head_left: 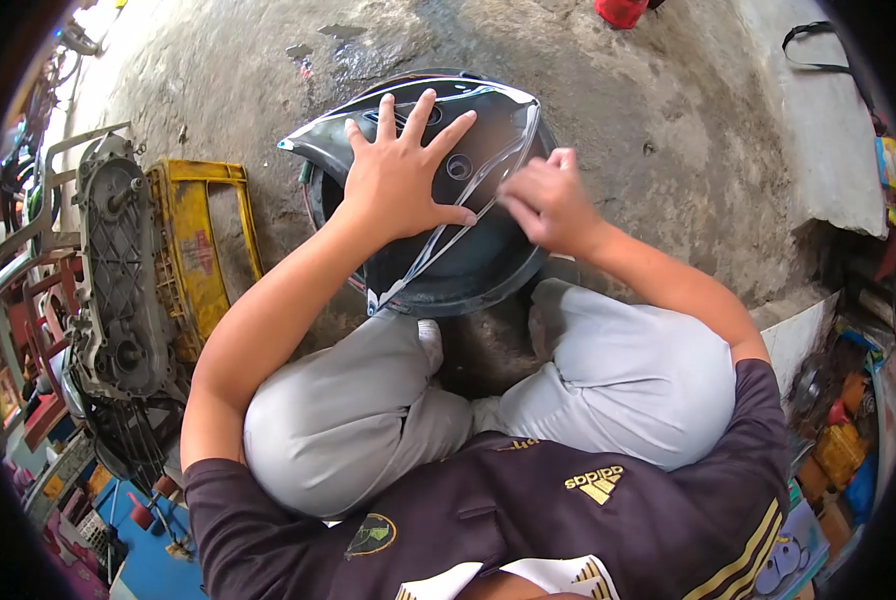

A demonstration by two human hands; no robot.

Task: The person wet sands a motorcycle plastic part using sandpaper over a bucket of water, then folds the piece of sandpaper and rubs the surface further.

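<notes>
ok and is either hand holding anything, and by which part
The left hand lies spread on the black panel, apparently gripping nothing. The right hand is blurred and curled at the panel's edge; whether it holds anything can't be told.

Yellow crate (190, 235) beside a grey metal casing (118, 270), and farther off, perhaps a red container (620, 12)

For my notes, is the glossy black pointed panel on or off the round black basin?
On: the panel lies over the basin, whose rim shows beyond it.
</notes>
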